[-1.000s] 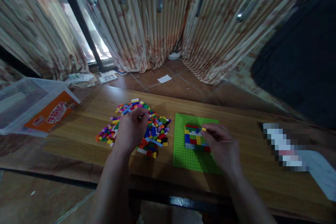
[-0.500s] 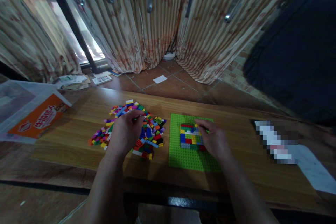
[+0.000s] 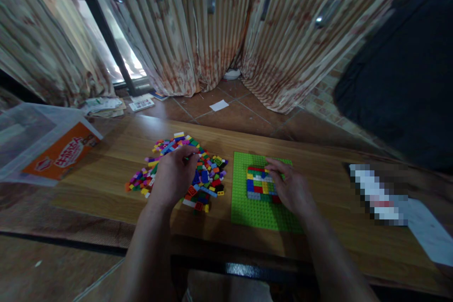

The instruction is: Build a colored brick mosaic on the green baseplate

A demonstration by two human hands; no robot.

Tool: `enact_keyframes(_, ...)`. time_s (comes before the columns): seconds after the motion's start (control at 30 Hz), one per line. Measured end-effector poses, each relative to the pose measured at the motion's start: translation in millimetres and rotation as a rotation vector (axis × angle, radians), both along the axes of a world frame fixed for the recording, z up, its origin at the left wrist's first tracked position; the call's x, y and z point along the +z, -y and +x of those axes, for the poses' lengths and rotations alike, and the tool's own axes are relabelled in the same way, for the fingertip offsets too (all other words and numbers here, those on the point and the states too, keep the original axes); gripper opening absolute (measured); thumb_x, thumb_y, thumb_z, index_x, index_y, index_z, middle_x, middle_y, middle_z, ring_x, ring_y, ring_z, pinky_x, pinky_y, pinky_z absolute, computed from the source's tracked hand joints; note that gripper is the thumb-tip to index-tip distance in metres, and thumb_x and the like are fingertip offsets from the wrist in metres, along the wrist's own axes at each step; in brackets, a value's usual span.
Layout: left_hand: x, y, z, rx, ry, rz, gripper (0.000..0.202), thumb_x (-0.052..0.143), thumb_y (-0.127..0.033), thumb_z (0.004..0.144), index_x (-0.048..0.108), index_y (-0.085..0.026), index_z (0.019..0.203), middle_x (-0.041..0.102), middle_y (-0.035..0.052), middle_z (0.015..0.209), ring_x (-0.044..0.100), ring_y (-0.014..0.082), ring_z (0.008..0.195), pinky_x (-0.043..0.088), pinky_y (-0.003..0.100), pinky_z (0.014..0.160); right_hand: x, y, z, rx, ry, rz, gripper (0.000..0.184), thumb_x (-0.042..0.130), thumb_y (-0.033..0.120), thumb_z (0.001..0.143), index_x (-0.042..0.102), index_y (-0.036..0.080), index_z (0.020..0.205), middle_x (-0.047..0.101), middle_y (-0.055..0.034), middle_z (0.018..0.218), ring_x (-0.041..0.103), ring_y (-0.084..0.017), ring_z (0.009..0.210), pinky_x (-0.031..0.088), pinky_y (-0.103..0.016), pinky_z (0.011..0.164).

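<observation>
My left hand [image 3: 174, 175] hovers over a loose pile of small coloured bricks [image 3: 209, 178] on the wooden table [image 3: 106, 177]. Its fingers are curled in a pinch at the pile's far side, and what they grip is hidden. My right hand [image 3: 290, 188] lies on the green baseplate [image 3: 254, 213], fingers stretched out and resting on the right edge of a flat multicoloured brick build [image 3: 257, 182]. No brick shows between those fingers.
A clear plastic container with an orange label [image 3: 60, 151] lies at the table's left end. A pixelated object [image 3: 378, 194] and white paper [image 3: 430, 238] lie at the right. Striped curtains [image 3: 212, 33] hang behind, with a dark cloth [image 3: 406, 80] at the far right.
My right hand brought a small yellow brick down to the build, and its fingers now lie flat there. My left hand stayed at the pile with its pinch barely shifting.
</observation>
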State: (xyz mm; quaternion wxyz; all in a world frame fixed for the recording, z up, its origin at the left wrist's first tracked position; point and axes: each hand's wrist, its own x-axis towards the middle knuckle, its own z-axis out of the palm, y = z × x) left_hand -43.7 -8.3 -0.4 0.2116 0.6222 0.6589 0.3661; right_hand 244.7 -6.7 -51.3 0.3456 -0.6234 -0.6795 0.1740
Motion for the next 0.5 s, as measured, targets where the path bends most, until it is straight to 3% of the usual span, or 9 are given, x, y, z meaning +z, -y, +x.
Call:
enact_keyframes(0.3, -6.4, -0.7, -2.0, -0.022, -0.022, 0.064, 0.022, 0.053, -0.027, 0.083, 0.071, -0.015, 0.09, 0.069, 0.0015, 0.071, 0.057, 0.0137, 0.062, 0.042, 0.024, 0.059, -1.1, -2.5, -0.2, -0.008, -0.037, -0.06, 0.037, 0.05, 0.034, 0.086, 0.066, 0.02, 0.115, 0.073, -0.0072, 0.098, 0.065, -0.023, 0.093, 0.049, -0.041, 0.088)
enact_keyframes(0.5, -4.4, -0.7, -1.2, -0.009, -0.014, 0.065, 0.023, 0.054, -0.024, 0.083, 0.072, -0.015, 0.094, 0.071, 0.0029, 0.077, 0.061, 0.0149, 0.069, 0.046, 0.024, 0.066, -7.9, -6.2, 2.2, -0.01, -0.213, -0.154, 0.035, 0.057, 0.033, 0.081, 0.068, 0.02, 0.111, 0.074, -0.0055, 0.095, 0.067, -0.02, 0.088, 0.05, -0.038, 0.084)
